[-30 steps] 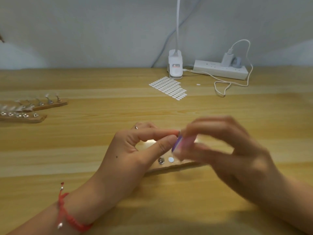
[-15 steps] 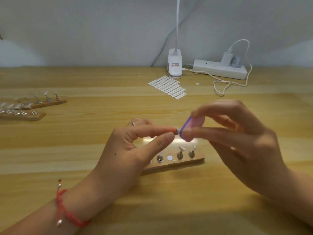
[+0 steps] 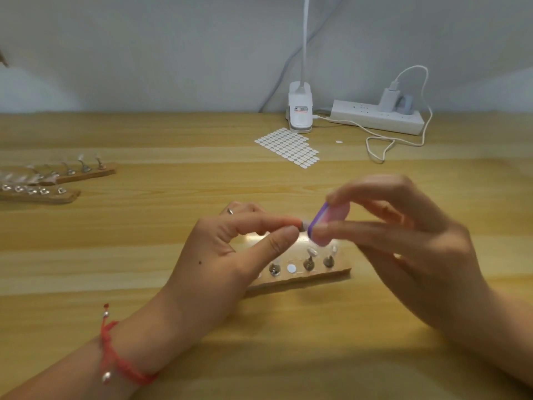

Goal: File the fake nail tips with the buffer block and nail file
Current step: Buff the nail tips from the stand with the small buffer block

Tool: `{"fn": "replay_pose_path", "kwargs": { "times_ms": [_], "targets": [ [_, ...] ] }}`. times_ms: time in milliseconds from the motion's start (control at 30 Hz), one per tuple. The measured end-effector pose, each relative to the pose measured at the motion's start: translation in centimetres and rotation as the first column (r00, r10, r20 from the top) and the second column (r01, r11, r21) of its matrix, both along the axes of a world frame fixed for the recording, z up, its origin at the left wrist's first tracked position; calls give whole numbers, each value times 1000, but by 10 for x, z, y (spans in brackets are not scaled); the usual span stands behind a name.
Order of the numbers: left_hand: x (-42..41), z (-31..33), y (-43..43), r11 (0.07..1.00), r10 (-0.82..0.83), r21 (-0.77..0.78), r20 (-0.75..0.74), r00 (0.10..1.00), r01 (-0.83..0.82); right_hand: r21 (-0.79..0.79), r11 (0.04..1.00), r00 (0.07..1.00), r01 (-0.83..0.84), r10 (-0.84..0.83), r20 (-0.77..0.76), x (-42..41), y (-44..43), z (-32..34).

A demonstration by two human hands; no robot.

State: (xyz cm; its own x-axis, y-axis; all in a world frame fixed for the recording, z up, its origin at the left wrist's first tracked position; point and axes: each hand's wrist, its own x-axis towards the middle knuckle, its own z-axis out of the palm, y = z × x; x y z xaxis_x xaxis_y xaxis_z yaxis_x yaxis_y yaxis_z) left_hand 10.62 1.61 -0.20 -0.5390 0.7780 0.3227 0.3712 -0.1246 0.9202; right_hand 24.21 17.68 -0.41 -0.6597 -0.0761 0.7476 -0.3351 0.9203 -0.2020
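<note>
Filing was the step in hand: your left hand (image 3: pixel 230 255) pinched a small nail tip (image 3: pixel 302 225) between thumb and forefinger, raised above the wooden holder strip (image 3: pixel 331 277). Your right hand (image 3: pixel 418 255) gripped the pink buffer block (image 3: pixel 331 222) by its faces, purple edge turned toward the tip. Block and tip looked to be touching or just short of it; blur and your fingertips made that hard to settle. Other tips stood on pegs (image 3: pixel 309 259) on the strip beneath your fingers, with one white pad (image 3: pixel 291 268) bare among them. Two more strips (image 3: pixel 86 174) lay far left on the table (image 3: pixel 144 284). No nail file could be made out. By my reading, the next move called for short, light strokes along the tip's edge. It also needed a firm pinch so the tip did not spring loose, then likely a return to the bare pad.
</note>
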Motion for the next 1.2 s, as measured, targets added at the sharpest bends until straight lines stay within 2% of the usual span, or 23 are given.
{"fn": "replay_pose_path", "kwargs": {
  "times_ms": [100, 200, 333, 433, 567, 667, 800, 867, 967, 1133, 1200],
  "targets": [
    [1, 1, -1, 1000, -12, -1, 17, 1000, 12, 67, 997, 999, -30, 29, 16, 0, -4, -3],
    [-1, 0, -1, 1000, -5, 2, 25, 1000, 5, -27, 1000, 1000, 1, -1, 1, 0, 1, -1],
    [0, 0, 0, 1000, -10, 7, 33, 999, 9, 38, 999, 999, -37, 36, 28, 1, 0, -4],
    [-2, -1, 0, 1000, -6, -10, 20, 1000, 6, -53, 999, 1000, 2, -2, 1, -1, 1, -2],
    [-2, -2, 0, 1000, -17, -3, 16, 1000, 17, 27, 998, 998, -59, 59, 12, -1, -5, -5],
    [-3, -4, 1, 1000, -2, -9, -27, 1000, 2, -105, 994, 1000, -30, 30, -5, -1, -1, -4],
    [-2, -5, 2, 1000, -8, 6, -66, 998, 8, -197, 971, 989, -133, 144, 43, -2, -7, -10],
    [-3, -4, 1, 1000, -3, 2, -33, 999, 3, -286, 956, 996, -63, 79, 46, -4, 4, -7],
    [-2, -3, 1, 1000, -16, -7, -94, 995, 15, -422, 907, 998, 11, 14, 57, -4, 13, -2],
    [-2, -8, 2, 999, -45, -7, -139, 989, 44, -370, 918, 986, -139, 161, 29, -3, -7, -4],
    [0, -8, 2, 999, -39, 3, -176, 984, 40, -344, 933, 991, -110, 127, 30, -4, -6, -4]
  ]
}}
